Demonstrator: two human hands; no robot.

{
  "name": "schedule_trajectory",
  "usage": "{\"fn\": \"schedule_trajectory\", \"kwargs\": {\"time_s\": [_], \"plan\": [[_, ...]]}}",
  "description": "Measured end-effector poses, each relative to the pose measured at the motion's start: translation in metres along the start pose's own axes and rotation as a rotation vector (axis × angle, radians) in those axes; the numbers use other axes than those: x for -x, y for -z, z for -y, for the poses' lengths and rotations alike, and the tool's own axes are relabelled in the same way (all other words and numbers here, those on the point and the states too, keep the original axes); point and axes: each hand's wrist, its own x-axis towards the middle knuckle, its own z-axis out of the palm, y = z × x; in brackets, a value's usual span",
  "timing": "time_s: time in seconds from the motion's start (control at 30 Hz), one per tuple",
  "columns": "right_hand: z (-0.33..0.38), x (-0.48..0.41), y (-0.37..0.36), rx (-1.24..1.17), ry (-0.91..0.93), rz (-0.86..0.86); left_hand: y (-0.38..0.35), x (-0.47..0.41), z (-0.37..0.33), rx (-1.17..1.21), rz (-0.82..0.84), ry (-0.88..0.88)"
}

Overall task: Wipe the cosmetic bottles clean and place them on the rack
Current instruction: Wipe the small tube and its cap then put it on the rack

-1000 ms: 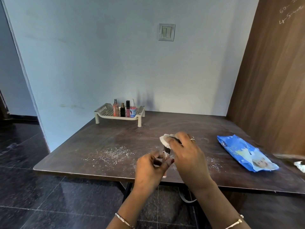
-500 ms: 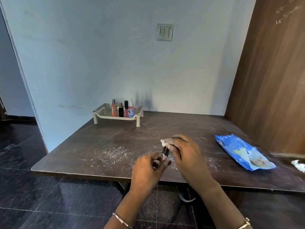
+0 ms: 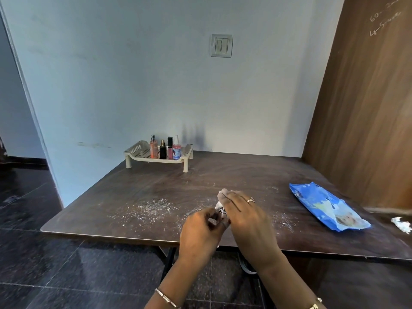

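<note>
Slippage is your risk: your left hand (image 3: 200, 228) pinches the small bottle (image 3: 222, 216) above the near edge of the table (image 3: 111, 197) while your right hand (image 3: 247, 219), fingers curled round a wipe (image 3: 223, 194), rubs it, so one hard stroke could drop it.

I see one small bottle (image 3: 221, 216), mostly hidden, over the table's (image 3: 133, 192) near edge, a white wipe (image 3: 223, 193) bunched at its top. On the cream rack (image 3: 136, 152) four bottles (image 3: 166, 149) stand upright.
</note>
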Motion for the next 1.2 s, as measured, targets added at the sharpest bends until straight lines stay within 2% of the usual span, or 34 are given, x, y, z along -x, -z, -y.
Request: {"fn": "schedule_trajectory", "kwargs": {"time_s": [0.2, 0.3, 0.37, 0.57, 0.73, 0.8, 0.9, 1.07, 1.2], "plan": [[-0.005, 0.022, 0.0, 0.013, 0.216, 0.066, 0.013, -0.008, 0.001, 0.052, 0.025, -0.025], [-0.014, 0.013, 0.002, 0.037, 0.301, 0.016, 0.016, -0.012, 0.0, 0.019, 0.06, -0.06], [-0.019, 0.001, 0.004, 0.062, 0.295, -0.013, 0.015, -0.013, -0.001, 0.001, 0.075, -0.062], [-0.005, -0.018, -0.006, -0.03, 0.015, 0.047, 0.013, -0.013, 0.003, 0.01, 0.028, -0.036], [0.015, -0.025, -0.007, -0.539, -0.461, -0.055, 0.023, -0.01, 0.004, 0.069, 0.032, -0.041], [0.023, -0.028, -0.006, -0.674, -0.593, -0.041, 0.025, -0.008, 0.002, 0.094, 0.026, -0.055], [0.03, -0.028, -0.009, -0.781, -0.624, -0.021, 0.026, -0.01, 0.007, 0.202, 0.023, -0.014], [0.045, -0.016, -0.008, -0.78, -0.584, 0.059, 0.035, -0.01, 0.016, 0.582, 0.055, 0.12], [0.052, 0.0, -0.013, -0.629, -0.569, 0.12, 0.049, -0.012, 0.014, 0.804, 0.053, 0.189]]}}
